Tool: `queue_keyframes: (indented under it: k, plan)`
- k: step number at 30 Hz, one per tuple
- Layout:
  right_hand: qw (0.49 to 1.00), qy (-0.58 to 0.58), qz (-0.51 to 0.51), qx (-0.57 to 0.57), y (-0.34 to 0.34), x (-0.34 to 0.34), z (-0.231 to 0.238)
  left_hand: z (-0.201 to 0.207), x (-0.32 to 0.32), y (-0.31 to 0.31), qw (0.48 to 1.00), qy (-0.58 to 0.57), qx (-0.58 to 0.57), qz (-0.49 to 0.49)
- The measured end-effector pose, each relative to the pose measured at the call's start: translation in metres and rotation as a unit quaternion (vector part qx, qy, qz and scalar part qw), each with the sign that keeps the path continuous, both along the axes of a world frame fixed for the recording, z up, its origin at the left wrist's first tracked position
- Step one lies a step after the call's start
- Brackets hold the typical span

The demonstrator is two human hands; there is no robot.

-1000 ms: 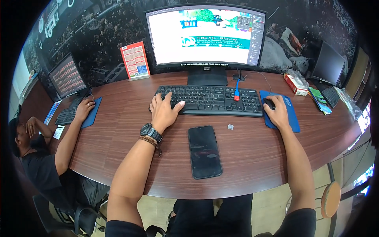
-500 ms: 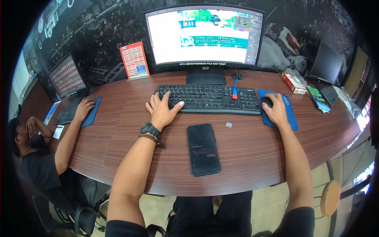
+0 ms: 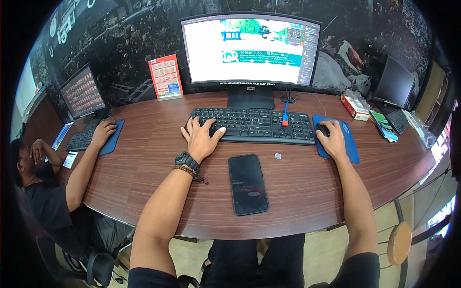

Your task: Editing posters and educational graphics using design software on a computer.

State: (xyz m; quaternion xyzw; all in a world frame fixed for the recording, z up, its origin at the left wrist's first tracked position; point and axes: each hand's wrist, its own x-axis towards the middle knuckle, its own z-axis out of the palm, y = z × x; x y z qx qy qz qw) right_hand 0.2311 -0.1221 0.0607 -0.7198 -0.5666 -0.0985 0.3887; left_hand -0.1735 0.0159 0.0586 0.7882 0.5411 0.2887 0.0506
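Note:
My left hand rests over the left end of a black keyboard, its fingers spread on and just above the keys and the thumb stretched out. On a blue mouse pad, my right hand is curved over a dark mouse, which it partly hides. Beyond the keyboard stands a wide curved monitor showing a colourful layout in an editing program. A black smartphone lies face up between my forearms.
A small pale square piece lies near the phone. A blue-and-red plug rests across the keyboard. A calendar stands left of the monitor, a red-and-white box to the right. At left, a co-worker's hand is at another mouse pad.
The view has shifted slightly, so the desk things sit a little lower. My left index finger has moved slightly right and nearer on the keys. My right hand stays on the mouse.

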Motion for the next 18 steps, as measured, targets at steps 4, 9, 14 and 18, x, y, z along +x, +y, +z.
queue_keyframes:
  k: [4, 9, 14, 18]
  plan:
    - [1.000, -0.009, 0.009, 0.010, 0.0016, 0.0031, -0.0027, -0.0036, 0.0009, 0.0033, 0.999, -0.001, 0.043, 0.005]
    - [1.000, -0.012, 0.008, 0.010, 0.0041, 0.0064, -0.0047, -0.0026, 0.0046, 0.0027, 0.997, -0.004, 0.070, 0.030]
    - [1.000, -0.011, 0.014, 0.016, 0.0040, 0.0068, -0.0052, -0.0036, 0.0025, 0.0033, 0.997, 0.001, 0.072, 0.032]
    - [1.000, -0.007, 0.014, 0.011, 0.0045, 0.0075, -0.0061, -0.0042, 0.0002, 0.0048, 0.998, 0.011, 0.051, 0.019]
